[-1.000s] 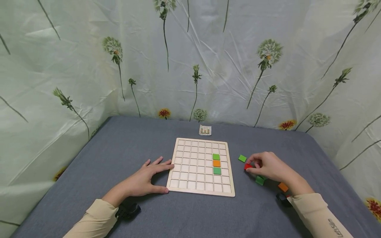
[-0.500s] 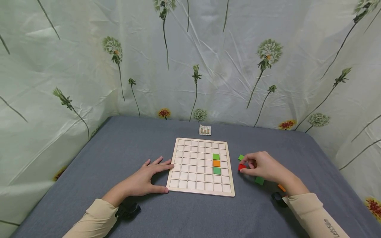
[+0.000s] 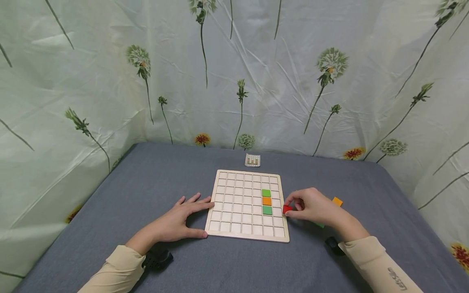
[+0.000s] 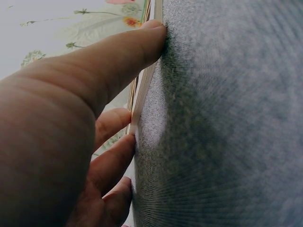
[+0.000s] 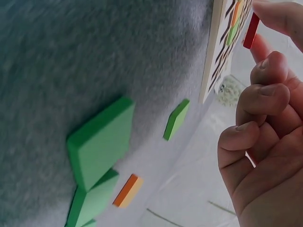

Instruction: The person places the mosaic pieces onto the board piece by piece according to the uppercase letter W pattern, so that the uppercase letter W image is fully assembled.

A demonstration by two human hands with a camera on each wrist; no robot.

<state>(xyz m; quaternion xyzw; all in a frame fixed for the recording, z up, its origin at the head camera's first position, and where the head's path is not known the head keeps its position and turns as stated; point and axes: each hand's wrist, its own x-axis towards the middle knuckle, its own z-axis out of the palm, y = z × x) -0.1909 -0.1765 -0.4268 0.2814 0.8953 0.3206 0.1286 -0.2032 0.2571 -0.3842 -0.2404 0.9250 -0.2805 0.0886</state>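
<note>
A pale wooden grid board point(image 3: 238, 205) lies on the table, with a light green, an orange point(image 3: 266, 201) and a darker green tile standing in one column near its right side. My left hand point(image 3: 179, 219) rests at the board's left edge, fingers spread; the left wrist view has its thumb point(image 4: 137, 45) and fingertips touching that edge. Between thumb and index finger, my right hand point(image 3: 311, 207) pinches a red square tile point(image 3: 287, 209) at the board's right edge. The right wrist view shows the red tile point(image 5: 251, 30) tilted, the other fingers curled.
Loose tiles lie right of the board, partly hidden by the right hand in the head view: green point(image 5: 102, 144), light green point(image 5: 177, 118) and orange point(image 5: 128, 190). A small patterned card point(image 3: 253, 160) lies behind the board. A flowered curtain point(image 3: 220, 81) hangs beyond the table.
My right hand has carried the red tile leftward from among the loose tiles to the board's right edge. The left hand and the board have stayed in place.
</note>
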